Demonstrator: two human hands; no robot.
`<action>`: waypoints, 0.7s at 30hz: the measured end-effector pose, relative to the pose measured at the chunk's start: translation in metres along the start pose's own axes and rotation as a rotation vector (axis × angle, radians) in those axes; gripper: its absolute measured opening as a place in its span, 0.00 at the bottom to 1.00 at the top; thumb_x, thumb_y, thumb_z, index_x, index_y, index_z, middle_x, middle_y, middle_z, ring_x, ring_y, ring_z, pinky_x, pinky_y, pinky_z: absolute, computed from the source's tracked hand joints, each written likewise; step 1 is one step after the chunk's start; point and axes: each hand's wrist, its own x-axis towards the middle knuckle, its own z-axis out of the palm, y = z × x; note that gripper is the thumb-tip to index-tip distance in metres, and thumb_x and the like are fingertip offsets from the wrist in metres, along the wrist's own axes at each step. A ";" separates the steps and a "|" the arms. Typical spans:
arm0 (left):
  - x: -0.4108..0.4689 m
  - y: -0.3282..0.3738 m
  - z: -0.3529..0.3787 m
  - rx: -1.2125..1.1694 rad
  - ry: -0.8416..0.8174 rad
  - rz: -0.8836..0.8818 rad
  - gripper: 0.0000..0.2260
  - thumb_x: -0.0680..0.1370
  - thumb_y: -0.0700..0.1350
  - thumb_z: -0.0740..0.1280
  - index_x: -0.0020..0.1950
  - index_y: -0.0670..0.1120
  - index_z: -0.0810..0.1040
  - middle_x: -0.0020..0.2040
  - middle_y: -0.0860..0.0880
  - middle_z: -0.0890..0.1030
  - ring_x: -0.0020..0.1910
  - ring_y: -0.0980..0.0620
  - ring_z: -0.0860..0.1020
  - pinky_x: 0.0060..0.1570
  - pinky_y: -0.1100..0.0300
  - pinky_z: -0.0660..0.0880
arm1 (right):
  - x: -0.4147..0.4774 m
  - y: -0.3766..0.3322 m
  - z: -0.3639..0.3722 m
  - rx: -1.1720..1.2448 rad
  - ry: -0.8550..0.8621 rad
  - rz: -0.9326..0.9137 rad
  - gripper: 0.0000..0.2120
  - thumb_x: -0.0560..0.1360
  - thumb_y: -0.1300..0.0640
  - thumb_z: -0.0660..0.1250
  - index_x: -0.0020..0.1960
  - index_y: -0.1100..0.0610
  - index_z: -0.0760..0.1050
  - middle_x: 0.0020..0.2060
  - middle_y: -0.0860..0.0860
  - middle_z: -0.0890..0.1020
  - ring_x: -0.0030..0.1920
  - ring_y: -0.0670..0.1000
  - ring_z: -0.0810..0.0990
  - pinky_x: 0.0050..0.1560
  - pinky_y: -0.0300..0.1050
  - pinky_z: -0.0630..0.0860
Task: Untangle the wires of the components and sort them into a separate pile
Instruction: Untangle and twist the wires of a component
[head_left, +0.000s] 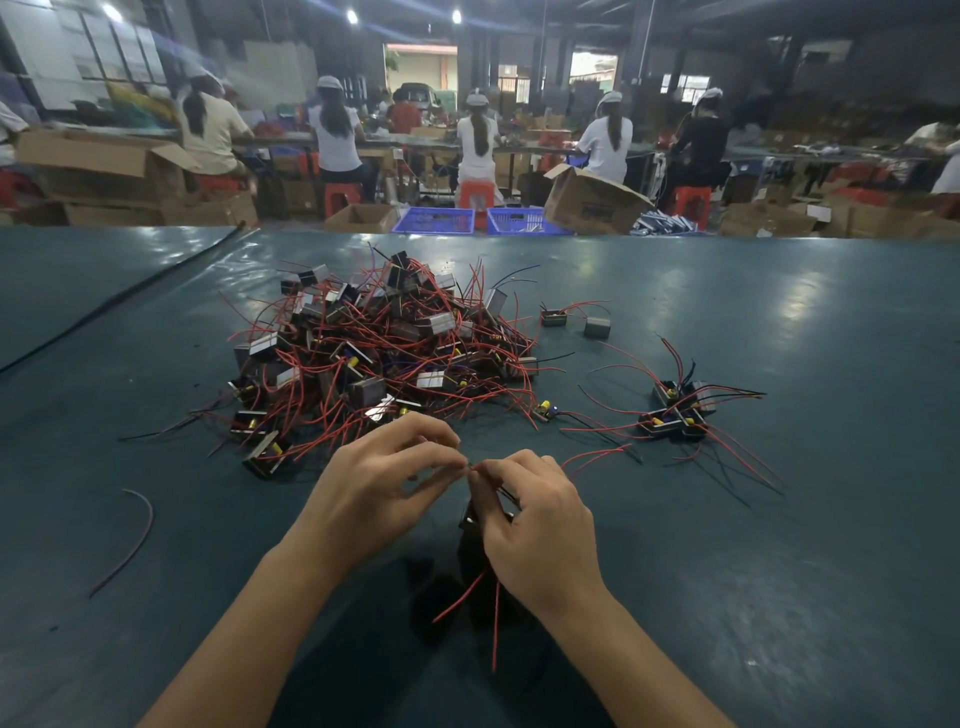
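Note:
A big tangled heap of small dark components (374, 348) with red and black wires lies mid-table. To its right sits a smaller separate pile (678, 410) of several components with wires spread out. My right hand (535, 530) holds one dark component (470, 525) just above the table, its red wires hanging down toward me. My left hand (384, 483) pinches a thin wire of that component at the fingertips, touching my right hand's fingertips. Most of the held component is hidden under my right palm.
The table (779, 545) is covered in dark teal sheet. A loose red wire (132, 540) lies at left, a black cable (130, 291) runs across the far left. Two stray components (574, 319) sit behind the small pile. Seated people, cardboard boxes and blue crates (434, 219) fill the background.

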 end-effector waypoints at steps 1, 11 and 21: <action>0.000 0.000 0.000 0.005 0.005 0.015 0.09 0.77 0.47 0.68 0.46 0.43 0.85 0.51 0.49 0.81 0.45 0.53 0.81 0.42 0.58 0.79 | 0.000 0.000 0.000 0.010 -0.016 -0.003 0.06 0.77 0.51 0.68 0.47 0.52 0.82 0.39 0.42 0.78 0.42 0.44 0.72 0.32 0.37 0.67; 0.000 0.004 0.006 -0.022 -0.010 0.068 0.08 0.78 0.43 0.67 0.49 0.41 0.84 0.50 0.50 0.83 0.48 0.52 0.82 0.45 0.55 0.79 | 0.004 0.006 -0.008 0.032 -0.138 -0.016 0.08 0.79 0.50 0.66 0.51 0.51 0.82 0.40 0.41 0.76 0.44 0.44 0.71 0.36 0.44 0.70; 0.002 0.013 0.009 -0.166 0.057 -0.111 0.08 0.74 0.38 0.73 0.52 0.46 0.83 0.40 0.55 0.81 0.38 0.57 0.80 0.37 0.62 0.78 | 0.001 0.002 -0.010 -0.004 -0.002 -0.110 0.05 0.76 0.54 0.70 0.47 0.55 0.82 0.39 0.46 0.79 0.41 0.49 0.75 0.30 0.49 0.75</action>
